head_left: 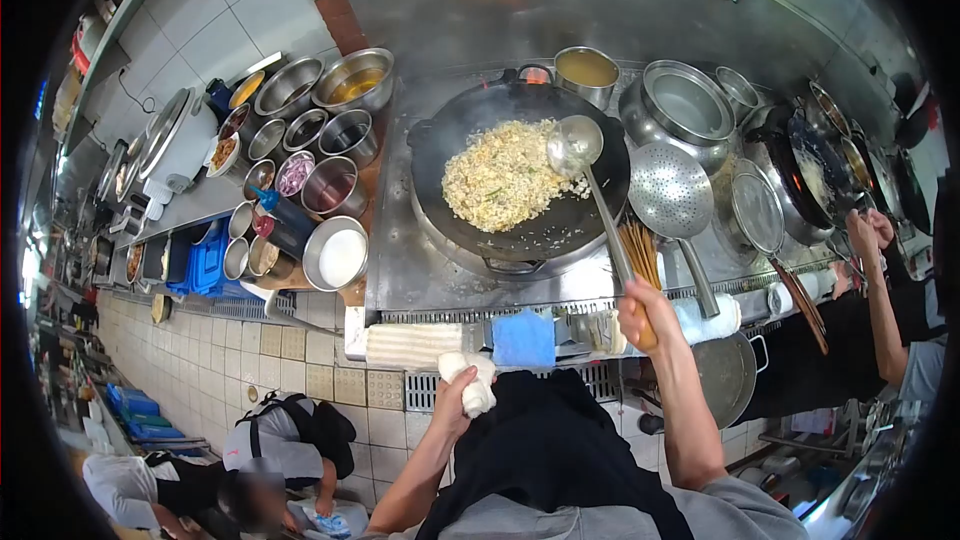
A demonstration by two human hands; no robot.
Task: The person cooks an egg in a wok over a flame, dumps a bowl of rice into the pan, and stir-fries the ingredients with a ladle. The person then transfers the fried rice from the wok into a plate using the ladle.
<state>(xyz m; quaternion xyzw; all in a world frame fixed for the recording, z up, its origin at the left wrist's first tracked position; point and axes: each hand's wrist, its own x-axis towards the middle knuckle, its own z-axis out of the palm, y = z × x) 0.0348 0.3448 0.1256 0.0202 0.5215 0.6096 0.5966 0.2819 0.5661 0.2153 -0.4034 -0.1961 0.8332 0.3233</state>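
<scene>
Left grip [460, 395]: we are clasping a bunched white cloth [468, 372], fingers curling round it, between the wok's six and seven o'clock.
Right grip [643, 315]: we are wrapping our fingers round the ladle's wooden handle, near the wok's five o'clock.
Ladle [575, 144]: its bowl is hanging or resting over the rice's two o'clock edge; we cannot tell which.
Rice [500, 175]: it is lying heaped inside the wok, mixed with yellow and green bits.
Wok [545, 236]: it is sitting on the stove [395, 285], straight ahead at twelve o'clock.
Skimmer [670, 190]: it is lying at the wok's three o'clock, handle pointing toward five.
White-filled bowl [340, 255]: it is standing at the wok's eight o'clock.
</scene>
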